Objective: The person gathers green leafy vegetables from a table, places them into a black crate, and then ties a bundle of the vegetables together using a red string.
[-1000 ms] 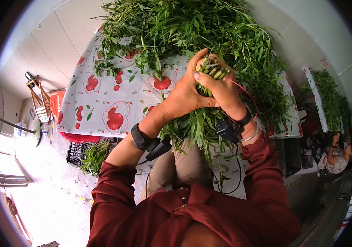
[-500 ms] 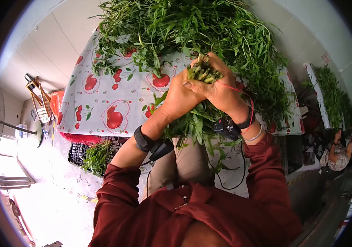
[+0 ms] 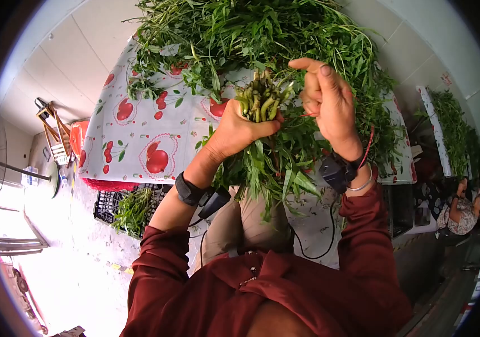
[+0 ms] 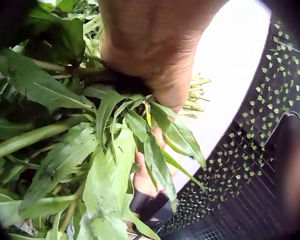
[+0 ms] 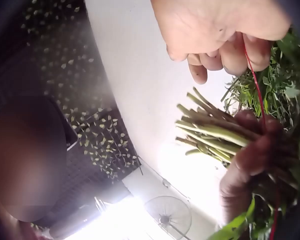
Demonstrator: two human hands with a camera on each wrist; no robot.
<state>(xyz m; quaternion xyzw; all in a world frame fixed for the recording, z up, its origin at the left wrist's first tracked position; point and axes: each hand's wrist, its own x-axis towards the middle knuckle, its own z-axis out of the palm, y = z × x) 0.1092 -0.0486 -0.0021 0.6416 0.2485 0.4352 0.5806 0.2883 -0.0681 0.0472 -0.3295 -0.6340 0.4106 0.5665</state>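
Note:
My left hand point(image 3: 234, 130) grips a bundle of green stems point(image 3: 262, 100), cut ends up and leaves point(image 3: 268, 171) hanging below the fist. To its right, my right hand point(image 3: 332, 106) has its lower fingers curled round a red string point(image 3: 306, 115) that runs taut to the bundle; its index finger points out to the left. In the right wrist view the string point(image 5: 257, 90) goes from the curled fingers of my right hand point(image 5: 220, 30) down to the stems point(image 5: 215, 132). The left wrist view shows my left hand point(image 4: 150, 55) round the stems above long leaves point(image 4: 110, 170).
A large heap of leafy greens point(image 3: 262, 33) covers the back of the table with its fruit-patterned cloth point(image 3: 139, 132). A black crate point(image 3: 105, 206) with greens stands at the lower left. Another person point(image 3: 460, 216) sits at the far right, near more greens point(image 3: 452, 129).
My right hand has come away from the bundle to the right, drawing the string out. My left hand keeps hold of the stems, whose cut ends now show more fully.

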